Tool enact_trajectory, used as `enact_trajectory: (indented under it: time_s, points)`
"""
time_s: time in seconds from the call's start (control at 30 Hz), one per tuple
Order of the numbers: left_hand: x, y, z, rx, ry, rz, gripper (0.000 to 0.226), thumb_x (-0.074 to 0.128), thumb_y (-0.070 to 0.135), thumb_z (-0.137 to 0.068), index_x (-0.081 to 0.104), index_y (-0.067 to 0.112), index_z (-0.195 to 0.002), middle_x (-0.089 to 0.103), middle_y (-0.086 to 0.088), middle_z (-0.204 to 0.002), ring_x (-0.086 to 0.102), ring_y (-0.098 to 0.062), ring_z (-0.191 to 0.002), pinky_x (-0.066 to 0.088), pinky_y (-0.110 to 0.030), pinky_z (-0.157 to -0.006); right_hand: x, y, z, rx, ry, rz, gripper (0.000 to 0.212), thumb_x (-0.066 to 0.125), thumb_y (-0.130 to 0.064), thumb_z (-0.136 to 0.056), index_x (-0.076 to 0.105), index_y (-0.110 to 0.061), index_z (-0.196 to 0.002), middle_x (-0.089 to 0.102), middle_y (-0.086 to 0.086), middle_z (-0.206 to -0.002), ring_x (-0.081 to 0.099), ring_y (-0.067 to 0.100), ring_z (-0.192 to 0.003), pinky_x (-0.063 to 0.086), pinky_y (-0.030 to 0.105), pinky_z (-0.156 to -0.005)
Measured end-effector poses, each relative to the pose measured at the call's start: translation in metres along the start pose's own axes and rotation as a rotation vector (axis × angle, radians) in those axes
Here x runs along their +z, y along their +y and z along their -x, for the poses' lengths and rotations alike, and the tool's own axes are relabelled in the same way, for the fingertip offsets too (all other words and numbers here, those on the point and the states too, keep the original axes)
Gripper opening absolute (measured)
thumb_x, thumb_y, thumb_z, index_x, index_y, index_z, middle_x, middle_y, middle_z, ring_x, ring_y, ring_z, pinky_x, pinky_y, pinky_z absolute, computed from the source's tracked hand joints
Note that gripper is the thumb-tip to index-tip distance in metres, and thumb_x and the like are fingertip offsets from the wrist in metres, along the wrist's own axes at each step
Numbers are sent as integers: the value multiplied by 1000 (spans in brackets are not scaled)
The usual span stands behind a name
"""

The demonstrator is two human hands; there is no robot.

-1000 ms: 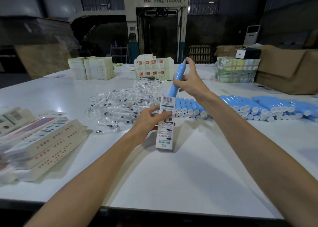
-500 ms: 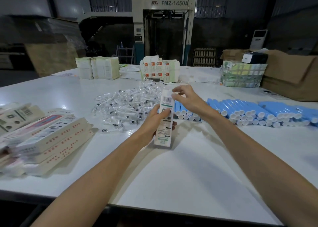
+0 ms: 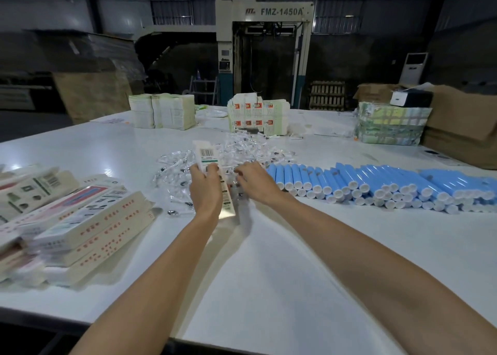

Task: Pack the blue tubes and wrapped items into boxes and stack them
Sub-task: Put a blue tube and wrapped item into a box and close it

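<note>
My glossy white table (image 3: 269, 274) bears stacked cream cardboard boxes (image 3: 80, 220) at left, a heap of clear-wrapped small items (image 3: 242, 147) centrally, and white-capped blue plastic tubes (image 3: 376, 182) at right.

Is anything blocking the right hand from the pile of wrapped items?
Nothing visible does: the right hand is at the pile of wrapped items, beside the box the left hand grips.

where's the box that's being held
Mid-frame in the head view, the left hand grips the box over the wrapped items, blue tubes to its right.
</note>
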State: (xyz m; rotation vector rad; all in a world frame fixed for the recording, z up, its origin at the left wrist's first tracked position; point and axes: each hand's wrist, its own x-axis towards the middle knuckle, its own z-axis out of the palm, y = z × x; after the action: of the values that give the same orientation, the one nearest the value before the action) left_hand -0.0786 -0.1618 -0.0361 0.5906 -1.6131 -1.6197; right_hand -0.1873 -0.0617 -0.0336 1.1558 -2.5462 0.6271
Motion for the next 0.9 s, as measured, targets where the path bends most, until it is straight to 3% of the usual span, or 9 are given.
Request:
enact_trajectory:
  time_s: [0.17,0.33,0.47,0.57,0.63,0.67,0.77,0.83,0.9]
  points:
    - [-2,-1,-1,1,8,-4,14,50,38,-106,51,26,-114,72,-5,-95,71,-21,-72,49,-33,-59,10,1,-22,-8,15,285,27,54,-1,-99,66,-7,-123,61,12,-127,51,32,-123,41,43,-101]
    - [0,2,2,3,-70,59,18,50,37,-102,53,28,-118,77,-8,-99,78,-32,-81,65,-56,-78,15,5,-24,-64,22,374,18,62,-2,-93,65,-11,-108,62,10,-119,50,29,-116,38,39,-93]
    - [1,2,4,-37,-129,160,12,48,34,-104,54,31,-114,79,-1,-87,79,-35,-79,66,-54,-75,8,5,-21,-53,95,339,19,63,-4,-96,61,-14,-112,64,5,-114,54,26,-112,41,40,-98]
    - [3,5,5,-92,-177,266,11,45,27,-107,53,25,-114,79,3,-79,77,-29,-70,65,-46,-65,-11,9,-6,-19,256,198,11,52,-6,-105,53,-16,-106,63,1,-86,61,26,-81,50,41,-75]
    - [4,8,8,-108,-217,291,14,44,25,-107,52,21,-118,80,1,-80,76,-27,-68,64,-41,-59,-29,17,10,49,316,109,12,44,-9,-108,52,-17,-107,57,-2,-74,55,22,-63,42,37,-54]
    - [5,9,10,-111,-247,299,16,44,24,-107,51,18,-121,80,-1,-82,76,-26,-67,63,-38,-56,-38,22,19,92,340,49,13,41,-14,-110,53,-18,-108,57,-2,-74,54,19,-63,39,36,-53]
    - [13,14,22,-166,-383,361,28,46,16,-107,52,12,-133,80,-14,-108,79,-26,-74,63,-36,-58,-62,37,46,269,365,-284,27,34,-28,-114,59,-19,-115,66,2,-99,58,18,-84,43,38,-70]
    - [19,15,33,-237,-500,418,34,47,11,-104,54,12,-138,78,-17,-120,81,-29,-85,65,-37,-64,-75,50,62,420,333,-529,29,34,-25,-113,61,-20,-121,58,1,-119,55,10,-92,43,30,-75]
    - [24,15,44,-275,-622,428,37,51,7,-104,56,10,-141,78,-19,-122,81,-33,-96,67,-40,-72,-90,62,78,506,324,-688,27,42,-18,-110,65,-18,-124,51,2,-121,52,10,-93,41,25,-84]
